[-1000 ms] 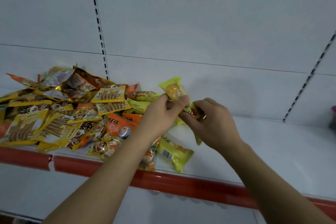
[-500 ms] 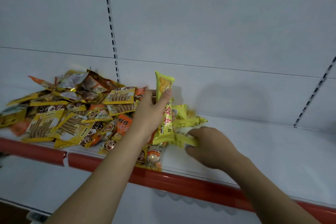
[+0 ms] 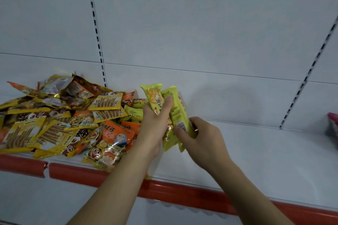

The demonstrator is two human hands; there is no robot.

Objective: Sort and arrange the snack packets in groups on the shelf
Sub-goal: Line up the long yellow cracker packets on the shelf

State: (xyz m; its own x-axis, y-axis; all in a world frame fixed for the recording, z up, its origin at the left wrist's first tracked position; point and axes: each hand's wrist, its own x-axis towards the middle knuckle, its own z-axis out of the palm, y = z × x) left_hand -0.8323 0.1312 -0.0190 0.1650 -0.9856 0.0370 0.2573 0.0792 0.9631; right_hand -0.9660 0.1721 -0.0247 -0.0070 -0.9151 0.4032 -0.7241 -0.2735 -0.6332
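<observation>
Since half a second ago the right hand (image 3: 199,139) is coming up off the shelf (image 3: 256,151) with a second yellow-green packet (image 3: 178,113), pressing it against the first yellow-green packet (image 3: 154,97), which the left hand (image 3: 155,124) is gripping upright. Both hands are curling round these packets, held together above the shelf just at 3 o'clock of the mixed pile (image 3: 60,115). Sorting is looking barely begun: the pile is still lying jumbled, and no finished group is showing. Orange packets (image 3: 117,133) are carrying the characters 旺仔; other print is too small to read. A pink item (image 3: 332,128) is sitting far at 3 o'clock.
</observation>
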